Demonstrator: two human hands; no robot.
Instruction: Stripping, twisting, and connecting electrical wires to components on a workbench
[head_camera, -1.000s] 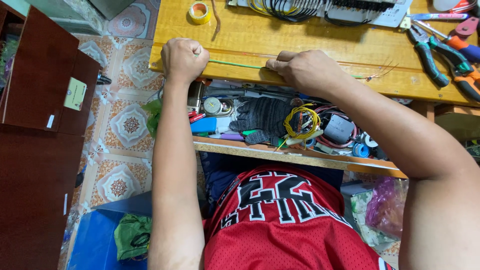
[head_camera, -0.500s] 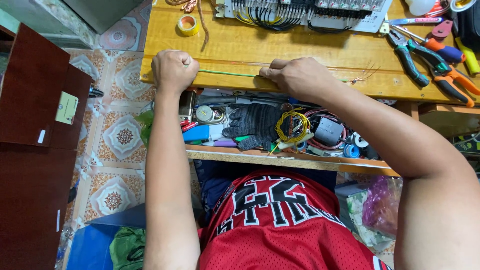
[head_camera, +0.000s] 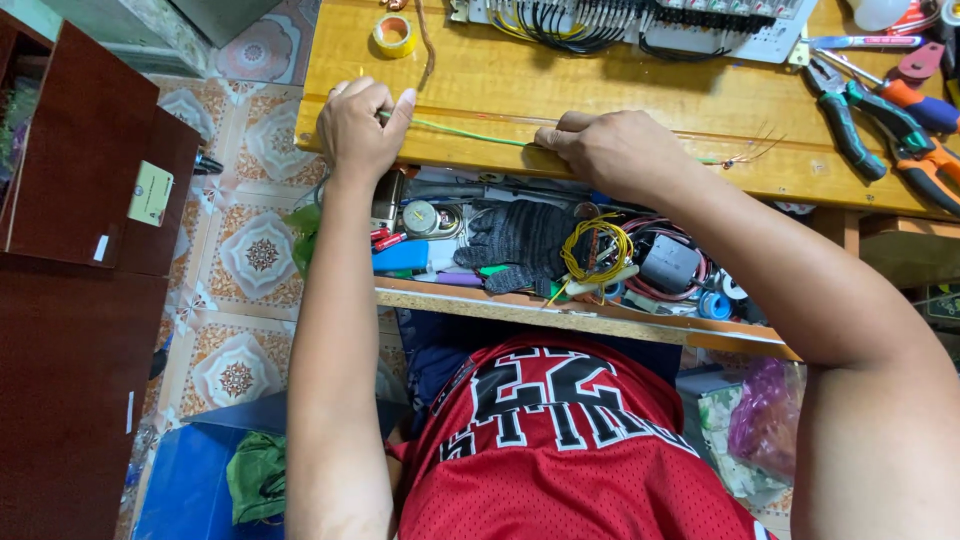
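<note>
While the wooden bench (head_camera: 640, 95) fills the top of my view, smooth yellow planks, I judge the step is pulling the green wire (head_camera: 470, 133) straight along its near edge. Left hand (head_camera: 360, 128) at 10 o'clock pinches one end, fingers closed; right hand (head_camera: 615, 155) at 1 o'clock presses it flat, fingers curled. Next needs steady tension, I reckon. Wire's thin, glossy insulation w/ bare strands at 2 o'clock.

The right hand (head_camera: 610, 150) covers part of the green wire (head_camera: 470, 132); pliers (head_camera: 925, 150) and the wired board (head_camera: 640, 20) run off the picture's edge.
</note>
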